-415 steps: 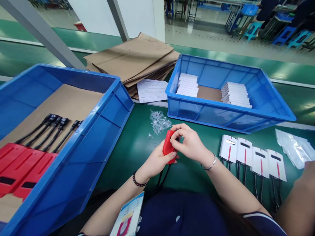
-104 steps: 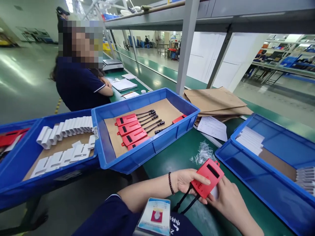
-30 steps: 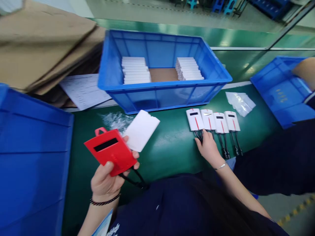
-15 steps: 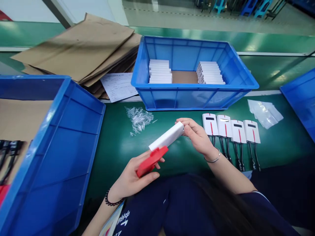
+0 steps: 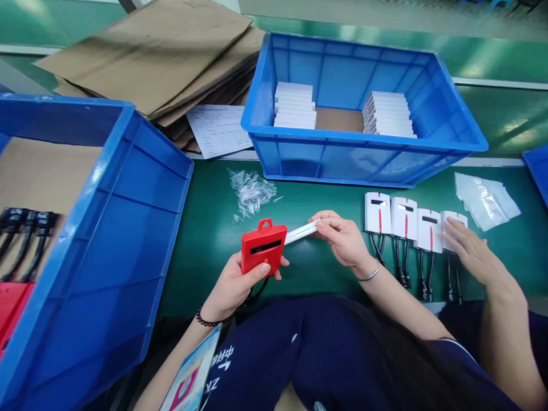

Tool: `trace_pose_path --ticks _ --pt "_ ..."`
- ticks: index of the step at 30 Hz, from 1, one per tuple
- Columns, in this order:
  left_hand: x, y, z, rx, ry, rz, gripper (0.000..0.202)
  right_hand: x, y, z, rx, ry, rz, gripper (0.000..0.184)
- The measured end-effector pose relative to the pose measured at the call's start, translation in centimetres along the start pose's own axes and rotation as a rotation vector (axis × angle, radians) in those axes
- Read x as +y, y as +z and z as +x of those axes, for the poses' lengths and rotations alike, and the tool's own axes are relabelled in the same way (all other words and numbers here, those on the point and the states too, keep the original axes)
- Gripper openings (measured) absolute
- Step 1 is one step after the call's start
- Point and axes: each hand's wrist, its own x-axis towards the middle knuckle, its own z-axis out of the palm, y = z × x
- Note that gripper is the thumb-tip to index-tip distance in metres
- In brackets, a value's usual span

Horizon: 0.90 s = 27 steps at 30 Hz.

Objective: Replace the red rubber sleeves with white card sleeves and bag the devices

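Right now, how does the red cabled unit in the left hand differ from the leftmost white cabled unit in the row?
The red cabled unit is held up in the left hand; the leftmost white cabled unit lies on the green table. The red one has a loop on its edge; the white one shows none. Both have a dark window and black cabling.

Bright, even, coolish light, apparently from above — shadows soft. Glare streaks on rear green strip [image 5: 479, 63], top R; hard highlights on plastic bags [image 5: 488, 202]. Blue crate [image 5: 137, 240], L, shaded on side wall. Counter [image 5: 203, 251] w/ faint sheen. Red case [image 5: 262, 254] fairly sharp; top-R bkgd floor [image 5: 385, 17] soft. Wide-angle stretch twd edges.
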Motion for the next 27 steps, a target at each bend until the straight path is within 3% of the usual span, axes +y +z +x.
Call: trace_pose_path --ticks 6,10,17,23,27 --pt "-1.6 -0.1 0.8 -0.023 -0.089 -0.133 0.033 0.8 -0.7 -0.2 -0.043 0.057 -0.034 0.029" --pt "-2.5 -0.2 1.2 0.008 -0.11 -0.188 0.044 1.4 -0.8 -0.4 -0.048 0.007 -0.134 0.031" --pt "-2.0 -1.2 1.0 0.031 -0.088 -0.202 0.043 1.8 -1.8 -0.3 0.013 -0.05 -0.197 0.04" --pt "-2.0 -2.5 1.2 -0.018 -0.21 -0.4 0.052 -0.2 -3.8 0.7 -0.201 -0.149 -0.228 0.054" --pt "-3.0 -2.7 1.5 -0.057 -0.314 -0.521 0.052 -1.2 -4.1 1.3 -0.33 -0.217 -0.199 0.06"
